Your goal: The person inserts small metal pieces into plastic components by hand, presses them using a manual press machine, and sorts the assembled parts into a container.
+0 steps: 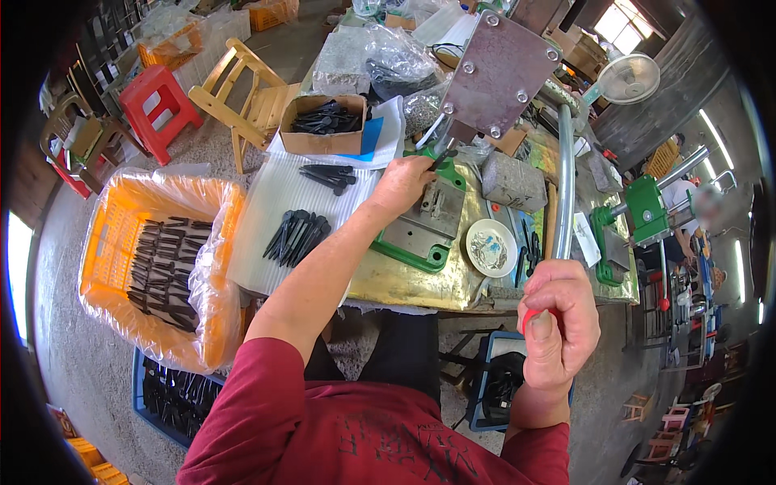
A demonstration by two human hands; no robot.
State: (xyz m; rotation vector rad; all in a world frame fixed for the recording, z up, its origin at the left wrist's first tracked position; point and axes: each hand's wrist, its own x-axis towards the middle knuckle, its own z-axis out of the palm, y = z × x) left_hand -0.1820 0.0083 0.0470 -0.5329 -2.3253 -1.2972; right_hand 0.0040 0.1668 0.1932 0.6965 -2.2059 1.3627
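My right hand (560, 323) is wrapped round the red-tipped end of a long metal lever (565, 186). That lever belongs to a green hand press (428, 246) with a brown metal plate (501, 71) on top. My left hand (404, 184) reaches to the press, just under its ram. Its fingers pinch a slim black piece (443, 159), mostly hidden. Left of my forearm, several tapered black pieces (297, 238) lie on white foam sheeting (252, 263). A smaller group (330, 176) lies farther back, beside a cardboard box (323, 144) of similar pieces.
An orange plastic-lined basket (101, 242) of dark plier-like pieces stands at the left, above a blue crate (153, 404). On the bench are a white bowl (491, 247) of small parts and a grey block (513, 182). Another green press (647, 206) stands at right, near another person (687, 210).
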